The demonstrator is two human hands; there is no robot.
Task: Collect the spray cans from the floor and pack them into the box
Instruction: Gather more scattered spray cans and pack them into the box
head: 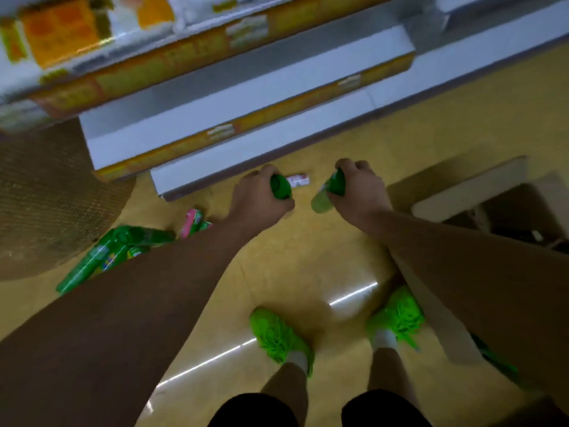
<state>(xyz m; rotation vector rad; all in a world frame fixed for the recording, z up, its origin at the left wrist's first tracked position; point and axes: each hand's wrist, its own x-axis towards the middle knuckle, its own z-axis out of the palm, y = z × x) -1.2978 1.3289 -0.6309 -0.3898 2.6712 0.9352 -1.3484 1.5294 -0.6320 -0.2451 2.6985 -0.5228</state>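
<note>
My left hand (257, 198) grips a green spray can (280, 187) by its cap end. Held in my right hand (358, 188) is a second green can (328, 192), tilted with its pale bottom toward me. Both hands hang above the yellow floor, in front of the shelves. Several green cans (107, 251) lie on the floor at the left, partly hidden by my left forearm. A pink can (192, 221) lies beside them, and a small white-pink one (297, 180) rests near the shelf base. The open cardboard box (468, 192) stands at the right.
White shop shelves with yellow price strips (246, 97) run across the top. A round brown woven mat or basket (46, 195) sits at the left. My green shoes (280, 337) stand on the floor below my hands. Another green item (498, 362) shows under my right forearm.
</note>
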